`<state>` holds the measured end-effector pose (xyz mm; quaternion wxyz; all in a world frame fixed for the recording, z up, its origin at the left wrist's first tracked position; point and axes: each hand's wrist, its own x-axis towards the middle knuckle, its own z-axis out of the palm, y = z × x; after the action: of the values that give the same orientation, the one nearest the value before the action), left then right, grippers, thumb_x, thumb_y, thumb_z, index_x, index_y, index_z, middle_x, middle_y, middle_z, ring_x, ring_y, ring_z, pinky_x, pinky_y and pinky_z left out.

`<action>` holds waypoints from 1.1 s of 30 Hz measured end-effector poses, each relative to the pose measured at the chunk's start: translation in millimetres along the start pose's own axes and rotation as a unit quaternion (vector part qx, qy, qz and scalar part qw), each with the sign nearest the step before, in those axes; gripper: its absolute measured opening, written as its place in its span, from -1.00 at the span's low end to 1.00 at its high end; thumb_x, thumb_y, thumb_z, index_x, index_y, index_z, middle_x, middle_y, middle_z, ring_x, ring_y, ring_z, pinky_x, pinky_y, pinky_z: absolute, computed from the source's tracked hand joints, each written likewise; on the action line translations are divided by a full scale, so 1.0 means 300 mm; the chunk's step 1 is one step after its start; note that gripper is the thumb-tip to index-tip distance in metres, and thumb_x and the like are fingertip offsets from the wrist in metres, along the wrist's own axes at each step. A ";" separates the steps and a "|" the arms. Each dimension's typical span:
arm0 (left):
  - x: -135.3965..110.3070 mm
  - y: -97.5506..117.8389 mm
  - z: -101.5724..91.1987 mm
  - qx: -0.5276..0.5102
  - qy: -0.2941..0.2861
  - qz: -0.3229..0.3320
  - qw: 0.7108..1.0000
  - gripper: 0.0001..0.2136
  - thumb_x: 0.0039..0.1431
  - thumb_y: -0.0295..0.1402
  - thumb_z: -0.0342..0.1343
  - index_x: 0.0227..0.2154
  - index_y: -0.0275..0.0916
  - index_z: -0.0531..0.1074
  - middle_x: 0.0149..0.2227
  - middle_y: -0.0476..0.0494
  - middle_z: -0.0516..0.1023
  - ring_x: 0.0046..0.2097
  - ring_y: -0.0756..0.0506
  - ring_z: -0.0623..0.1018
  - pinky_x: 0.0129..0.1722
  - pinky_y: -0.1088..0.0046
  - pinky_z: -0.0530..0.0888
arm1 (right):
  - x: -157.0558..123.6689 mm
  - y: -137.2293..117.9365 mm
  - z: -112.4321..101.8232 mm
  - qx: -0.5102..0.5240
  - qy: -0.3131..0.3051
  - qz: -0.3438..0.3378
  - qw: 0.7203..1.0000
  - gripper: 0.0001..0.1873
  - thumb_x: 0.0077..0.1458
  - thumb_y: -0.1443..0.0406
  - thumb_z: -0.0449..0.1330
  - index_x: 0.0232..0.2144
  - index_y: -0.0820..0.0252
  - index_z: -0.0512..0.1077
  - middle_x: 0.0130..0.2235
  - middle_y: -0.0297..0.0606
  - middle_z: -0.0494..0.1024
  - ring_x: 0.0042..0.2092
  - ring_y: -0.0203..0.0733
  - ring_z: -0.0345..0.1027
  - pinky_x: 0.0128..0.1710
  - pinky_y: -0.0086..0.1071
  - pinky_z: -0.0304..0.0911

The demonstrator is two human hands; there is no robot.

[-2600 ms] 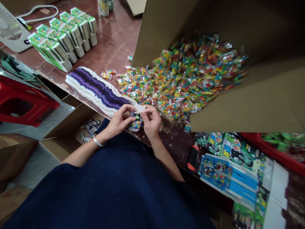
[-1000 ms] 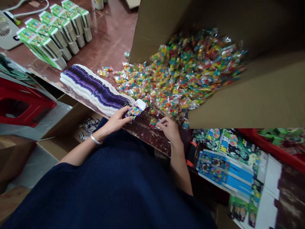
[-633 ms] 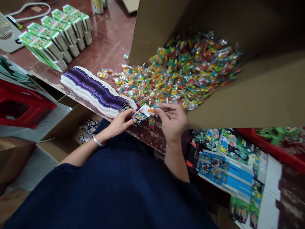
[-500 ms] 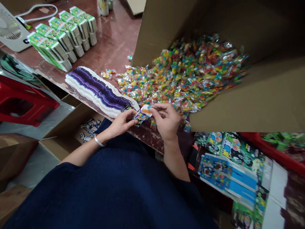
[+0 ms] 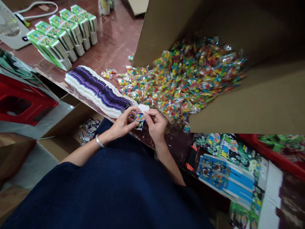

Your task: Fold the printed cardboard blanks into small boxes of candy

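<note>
My left hand [image 5: 125,123] grips a small printed candy box [image 5: 139,119] between thumb and fingers, its white flap [image 5: 143,108] standing up at the top. At the box's right edge, the fingertips of my right hand [image 5: 156,124] are pinched on the box by the flap. Whatever is inside the box is hidden. Just left of it lies a long overlapping row of flat purple-and-white cartons [image 5: 97,89]. Beyond my hands spreads a heap of clear candy packets [image 5: 176,82] with multicoloured sweets.
A large cardboard box [image 5: 250,108] lies around the heap. Stacks of green cartons [image 5: 57,47] and a white fan [image 5: 11,28] stand at back left. Below the table edge, a carton [image 5: 59,146] contains several small boxes [image 5: 89,130]. Printed card sheets [image 5: 226,175] are at right.
My right hand has moved slightly left and down to the box. The candy packet it held at the opening no longer shows, and the white flap is more visible.
</note>
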<state>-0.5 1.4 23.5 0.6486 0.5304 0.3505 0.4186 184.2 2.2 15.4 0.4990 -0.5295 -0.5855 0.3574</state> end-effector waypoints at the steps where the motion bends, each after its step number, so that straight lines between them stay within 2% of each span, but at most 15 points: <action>1: 0.000 -0.003 0.000 -0.007 -0.004 -0.001 1.000 -0.63 0.26 -0.22 0.30 0.02 -0.11 0.29 -0.18 -0.02 0.38 -0.44 0.10 0.36 -0.49 0.58 0.35 | -0.001 0.001 0.005 -0.005 -0.008 -0.008 1.000 -0.77 0.28 0.05 0.27 -0.23 0.04 0.53 -0.09 -0.20 0.64 -0.05 -0.06 0.60 0.01 -0.14 0.53; 3: 0.002 -0.007 0.000 -0.017 0.001 -0.001 1.000 -0.63 0.24 -0.22 0.32 -0.02 -0.12 0.28 -0.18 -0.02 0.38 -0.42 0.10 0.39 -0.47 0.58 0.38 | 0.002 -0.002 0.012 -0.009 -0.023 -0.017 1.000 -0.76 0.30 0.03 0.24 -0.25 0.04 0.49 -0.04 -0.18 0.62 0.00 -0.05 0.59 0.05 -0.14 0.52; 5: 0.004 -0.010 0.001 -0.029 0.019 -0.003 0.999 -0.57 0.21 -0.20 0.36 -0.01 -0.10 0.25 -0.15 -0.04 0.40 -0.40 0.09 0.43 -0.45 0.58 0.41 | 0.011 -0.009 0.021 0.001 -0.015 -0.019 1.000 -0.76 0.31 0.02 0.23 -0.19 0.01 0.43 -0.02 -0.17 0.61 0.02 -0.06 0.58 0.05 -0.16 0.52; 8: 0.006 -0.011 0.000 -0.056 0.044 -0.011 0.997 -0.46 0.15 -0.17 0.41 0.03 -0.06 0.19 -0.13 -0.04 0.43 -0.38 0.07 0.50 -0.43 0.56 0.47 | 0.027 -0.023 0.033 0.035 0.007 -0.016 0.999 -0.73 0.30 0.02 0.24 -0.09 -0.03 0.36 -0.12 -0.25 0.61 -0.08 -0.12 0.59 -0.01 -0.20 0.52; 12: -0.002 -0.005 -0.004 -0.043 0.051 -0.019 0.998 -0.46 0.15 -0.21 0.39 0.06 -0.06 0.20 -0.13 -0.04 0.45 -0.44 0.10 0.49 -0.46 0.56 0.46 | 0.051 -0.047 0.030 0.076 -0.048 -0.029 0.996 -0.68 0.23 -0.04 0.31 -0.30 0.01 0.39 -0.25 -0.30 0.57 -0.17 -0.15 0.53 -0.09 -0.23 0.50; 14: -0.007 0.001 -0.007 -0.011 0.058 -0.015 0.998 -0.48 0.18 -0.26 0.36 0.09 -0.07 0.22 -0.12 -0.06 0.45 -0.43 0.09 0.47 -0.46 0.55 0.46 | 0.066 -0.060 0.021 0.084 -0.063 -0.001 0.994 -0.63 0.16 -0.05 0.37 -0.37 0.03 0.39 -0.29 -0.31 0.56 -0.20 -0.16 0.51 -0.14 -0.25 0.50; 18: -0.014 0.008 -0.017 0.056 0.061 0.001 0.997 -0.48 0.20 -0.38 0.29 0.18 -0.08 0.25 -0.08 -0.10 0.45 -0.41 0.08 0.47 -0.44 0.52 0.47 | 0.101 -0.071 -0.001 0.069 -0.089 0.079 0.991 -0.63 0.04 -0.02 0.46 -0.33 0.05 0.48 -0.31 -0.33 0.60 -0.26 -0.18 0.51 -0.21 -0.26 0.50; 22: -0.020 0.007 -0.030 0.077 0.032 0.008 0.996 -0.42 0.22 -0.44 0.25 0.27 -0.07 0.24 -0.05 -0.12 0.46 -0.41 0.08 0.49 -0.42 0.49 0.50 | 0.134 -0.059 -0.015 0.066 -0.101 0.094 0.988 -0.68 0.03 0.02 0.47 -0.42 0.09 0.54 -0.39 -0.33 0.62 -0.34 -0.19 0.48 -0.26 -0.26 0.47; 27: -0.028 -0.004 -0.038 0.066 0.028 0.013 0.997 -0.44 0.27 -0.42 0.23 0.30 -0.04 0.29 -0.03 -0.12 0.45 -0.34 0.06 0.52 -0.33 0.48 0.55 | 0.131 -0.061 -0.007 0.054 -0.091 0.048 0.993 -0.66 0.11 0.00 0.41 -0.50 0.07 0.53 -0.34 -0.31 0.65 -0.25 -0.12 0.53 -0.11 -0.18 0.49; 30: -0.023 -0.013 -0.034 0.051 0.056 0.017 0.997 -0.57 0.27 -0.35 0.27 0.18 -0.12 0.41 -0.07 -0.13 0.48 -0.26 0.01 0.54 -0.28 0.50 0.57 | 0.106 -0.077 -0.001 0.030 -0.092 0.015 0.995 -0.59 0.24 -0.03 0.31 -0.51 0.06 0.51 -0.28 -0.27 0.67 -0.16 -0.09 0.56 -0.01 -0.13 0.49; 33: -0.033 0.003 -0.054 0.060 0.060 0.013 0.996 -0.65 0.25 -0.32 0.29 0.07 -0.17 0.46 -0.14 -0.13 0.53 -0.22 -0.03 0.55 -0.28 0.51 0.57 | 0.084 -0.071 -0.001 0.028 -0.130 0.009 0.991 -0.62 0.28 -0.04 0.28 -0.44 0.06 0.60 -0.15 -0.23 0.70 -0.06 -0.07 0.58 0.03 -0.12 0.50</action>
<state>-19.0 -1.2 21.2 0.5877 0.5466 0.4065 0.4365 180.4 22.9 40.9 0.4303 -0.4695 -0.6302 0.4441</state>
